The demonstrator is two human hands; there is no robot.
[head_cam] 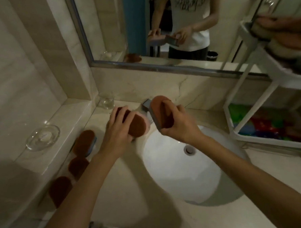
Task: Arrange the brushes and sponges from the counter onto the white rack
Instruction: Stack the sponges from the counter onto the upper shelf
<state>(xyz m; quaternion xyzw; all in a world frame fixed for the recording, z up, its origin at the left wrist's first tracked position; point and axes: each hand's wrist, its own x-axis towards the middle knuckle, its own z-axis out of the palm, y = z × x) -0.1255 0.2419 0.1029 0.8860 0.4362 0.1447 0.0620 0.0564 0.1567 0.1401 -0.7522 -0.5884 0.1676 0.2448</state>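
Observation:
My left hand (119,128) grips a brown-topped sponge with a pink base (138,126) just left of the sink. My right hand (178,128) holds a second brown sponge with a grey-blue base (161,113), tilted on edge above the back rim of the basin. Three more brown sponges lie in a row along the counter's left side (84,140), (78,166), (60,190). The white rack (233,98) stands at the right; its upper shelf (277,65) carries several brown sponges, and its lower tray holds colourful items.
A white oval sink (178,173) fills the middle of the counter, with a chrome tap (146,103) behind my hands. A drinking glass (106,100) stands at the back left and a glass soap dish (42,137) on the ledge. A mirror (158,25) covers the wall.

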